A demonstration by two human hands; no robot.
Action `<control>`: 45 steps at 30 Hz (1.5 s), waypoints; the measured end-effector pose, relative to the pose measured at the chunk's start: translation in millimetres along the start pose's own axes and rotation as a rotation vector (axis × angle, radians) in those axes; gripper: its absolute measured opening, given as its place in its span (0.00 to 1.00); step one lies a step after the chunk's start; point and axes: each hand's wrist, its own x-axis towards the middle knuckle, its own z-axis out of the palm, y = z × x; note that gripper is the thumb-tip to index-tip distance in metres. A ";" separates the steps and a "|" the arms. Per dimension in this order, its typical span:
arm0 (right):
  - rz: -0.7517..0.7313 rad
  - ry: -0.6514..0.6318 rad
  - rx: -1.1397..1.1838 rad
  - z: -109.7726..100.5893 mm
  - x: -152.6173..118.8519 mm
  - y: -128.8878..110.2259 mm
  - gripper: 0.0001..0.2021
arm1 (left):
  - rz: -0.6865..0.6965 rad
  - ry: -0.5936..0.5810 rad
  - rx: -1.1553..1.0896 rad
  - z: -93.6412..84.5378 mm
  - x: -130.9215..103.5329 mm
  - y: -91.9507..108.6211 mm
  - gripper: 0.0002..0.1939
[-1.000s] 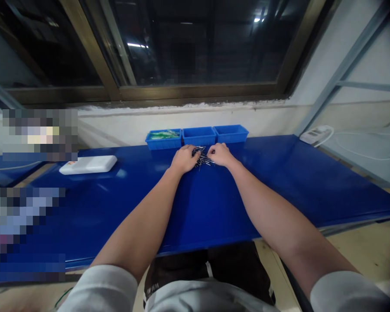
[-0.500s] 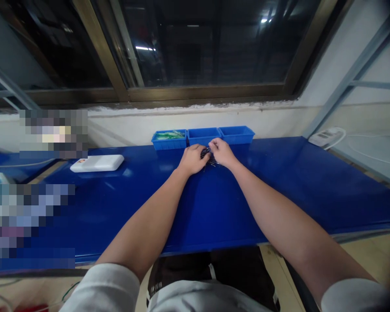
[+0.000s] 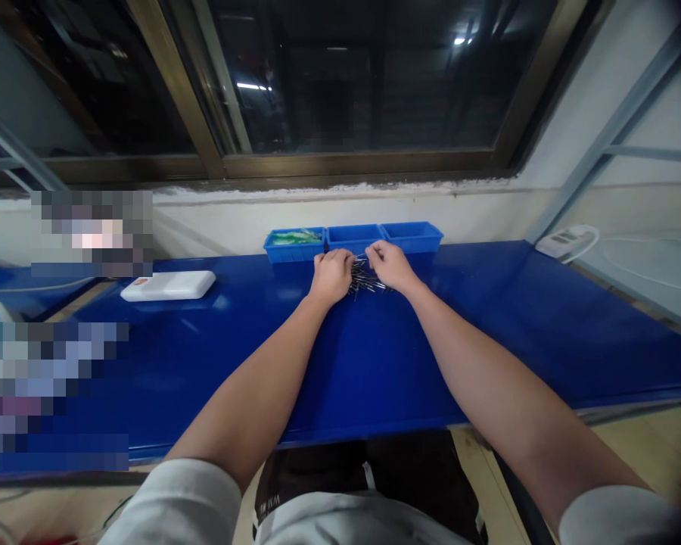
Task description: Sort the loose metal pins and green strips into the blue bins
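Reaching in from 7 o'clock with left hand (image 3: 331, 275), knuckles up and fingers bent at the 9 o'clock edge of the pile of thin dark pieces (image 3: 368, 281); cannot tell whether gripping. Reaching in from 5 o'clock with right hand (image 3: 391, 265), pressing thumb and forefinger together near the pile's 1 o'clock side; too small to tell what is between. Located pile on blue table (image 3: 374, 356), at 6 o'clock from middle blue bin (image 3: 354, 238). Versus earlier: drew left thumb in, exposing more pieces.

Blue table (image 3: 368, 363) open nearside; three blue bins (image 3: 355, 238) block way toward wall (image 3: 221, 219).
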 end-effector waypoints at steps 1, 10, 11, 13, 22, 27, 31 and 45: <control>-0.009 -0.002 -0.035 -1.5 -0.5 -1.2 0.12 | -0.003 0.002 -0.002 -0.4 -0.2 0.5 0.14; -0.007 0.011 -0.135 -3.2 0.1 -1.5 0.17 | 0.036 0.011 -0.109 0.0 0.3 1.3 0.09; 0.001 0.017 -0.121 -3.0 0.4 -0.3 0.17 | 0.037 0.012 -0.117 0.5 0.4 0.8 0.08; 0.019 0.025 -0.062 -2.3 1.2 2.8 0.15 | 0.031 0.015 -0.115 1.1 0.5 -0.1 0.07; 0.124 -0.013 0.416 -3.3 1.9 7.2 0.07 | 0.014 0.007 -0.106 -0.2 0.2 -0.6 0.09; 0.165 -0.014 0.544 -6.8 2.1 9.9 0.09 | 0.023 0.004 -0.111 2.1 0.5 -1.7 0.09; 0.143 -0.037 0.551 -8.1 3.3 13.2 0.10 | 0.040 -0.001 -0.111 3.5 0.4 -2.5 0.09; 0.109 0.404 -0.188 -21.3 3.6 29.8 0.15 | -0.300 -0.112 0.054 2.2 -2.0 -20.6 0.27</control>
